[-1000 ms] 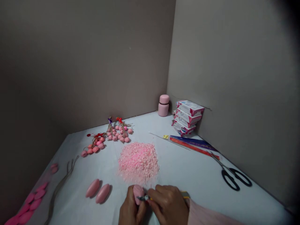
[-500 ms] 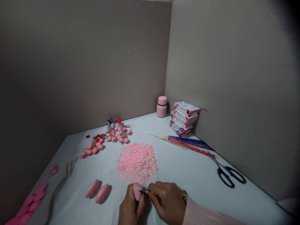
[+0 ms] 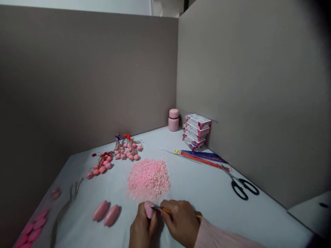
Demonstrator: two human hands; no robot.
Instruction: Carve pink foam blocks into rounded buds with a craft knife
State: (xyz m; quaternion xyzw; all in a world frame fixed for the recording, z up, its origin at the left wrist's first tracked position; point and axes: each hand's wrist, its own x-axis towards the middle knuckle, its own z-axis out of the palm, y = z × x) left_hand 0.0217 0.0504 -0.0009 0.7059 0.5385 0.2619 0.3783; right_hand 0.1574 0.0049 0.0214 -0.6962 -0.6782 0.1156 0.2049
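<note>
Low in the centre, my left hand (image 3: 141,225) is closed around a pink piece that looks like soap (image 3: 149,208), its top showing between thumb and fingers. My right hand (image 3: 179,220) grips a thin carving tool with a yellow handle (image 3: 165,209). The tool's dark metal tip touches the right side of the soap. Just beyond both hands lies a heap of pink shavings (image 3: 149,177). To the left of my left hand rest two smooth oval pink soaps (image 3: 106,213), side by side.
Bunches of small pink balls (image 3: 126,151) with ribbons and twine lie back left. Twine (image 3: 63,213) and bright pink ovals (image 3: 33,229) are at left. Stacked boxes (image 3: 197,131), a pink flask (image 3: 173,120), red and blue strips (image 3: 204,160) and scissors (image 3: 239,184) stand or lie right. Partitions enclose the back.
The camera view has tilted up and shifted slightly right, so the scene sits further left and the partition's top edge shows. Both hands keep their holds, with the tool tip still against the soap.
</note>
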